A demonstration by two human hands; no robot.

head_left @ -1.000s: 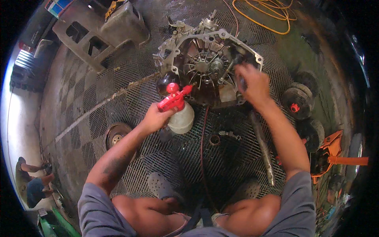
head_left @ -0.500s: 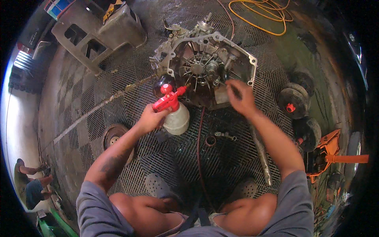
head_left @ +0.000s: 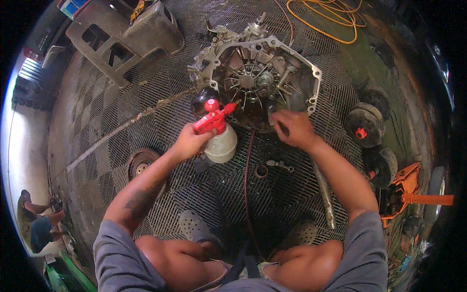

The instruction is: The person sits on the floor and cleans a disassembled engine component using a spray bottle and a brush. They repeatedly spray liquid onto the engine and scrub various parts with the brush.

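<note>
My left hand [head_left: 189, 143] is closed round the red head of a pump spray bottle [head_left: 222, 146] with a whitish, translucent body. Its nozzle points up and right into the open bell housing of a gearbox [head_left: 247, 80], a grey metal casing with radial ribs and a flanged rim, lying on the floor ahead of me. At the casing's lower right edge is my right hand [head_left: 294, 129], smeared by motion, with fingers curled. A small greyish thing shows by its fingertips, too blurred to name.
Near my feet lie a ring [head_left: 261, 171], a small metal part [head_left: 280, 166] and a metal pipe [head_left: 324, 199]. A round disc [head_left: 141, 165] sits left. Grey stools [head_left: 124, 44], dark round weights [head_left: 365, 124], an orange jack [head_left: 408, 194] and a yellow hose [head_left: 335, 19] surround the work.
My right hand has shifted slightly down and left, away from the casing's inside. My left hand and the spray bottle have moved slightly. The view has shifted a little.
</note>
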